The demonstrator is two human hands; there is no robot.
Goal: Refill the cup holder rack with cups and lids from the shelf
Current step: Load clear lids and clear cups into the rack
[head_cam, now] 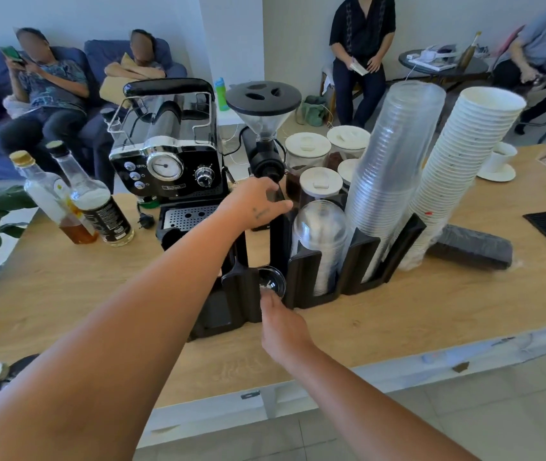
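A black cup holder rack (301, 281) stands on the wooden counter (65, 277). From left to right its right slots hold clear dome lids (319, 227), a tall leaning stack of clear plastic cups (394, 161) and a tall stack of white paper cups (464, 168). A clear lid (273, 277) sits low in a slot left of the dome lids. My right hand (281, 322) reaches in from the front, and its fingertips pinch this lid's rim. My left hand (258, 204) grips the top of the rack's upright above that slot.
An espresso machine (165, 161) and a coffee grinder (263, 128) stand right behind the rack, with white-lidded jars (308, 151) beside them. Two bottles (98, 201) stand at the left. A black wrapped package (471, 247) lies right of the rack. People sit beyond the counter.
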